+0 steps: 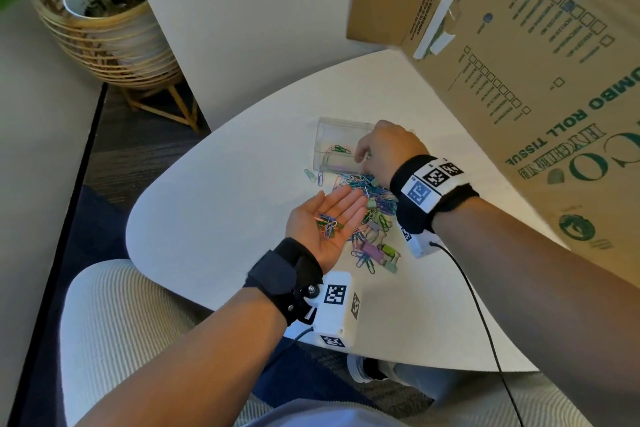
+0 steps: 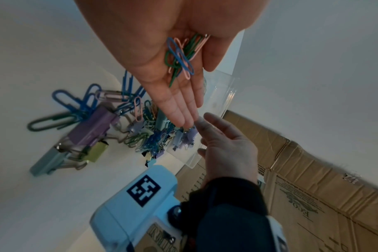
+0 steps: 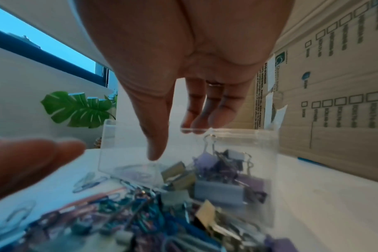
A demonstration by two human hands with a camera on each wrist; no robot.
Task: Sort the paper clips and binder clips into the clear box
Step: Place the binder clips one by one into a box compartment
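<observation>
Left hand (image 1: 329,218) palm up, fingers straight, a few paper clips (image 1: 328,225) lying in the palm. Right hand (image 1: 386,149) over the near edge of the clear box (image 1: 332,135), fingertips hidden. Some paper clips sit inside the box. Mixed pile (image 1: 372,218) of paper and binder clips on white counter (image 1: 214,211) between both hands. Cardboard carton (image 1: 536,62) at right, potted plant (image 1: 104,10) far left.

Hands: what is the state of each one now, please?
Left hand: open, palm up, with paper clips lying on it.
Right hand: open, holding nothing, fingers hanging over the clear box.
</observation>
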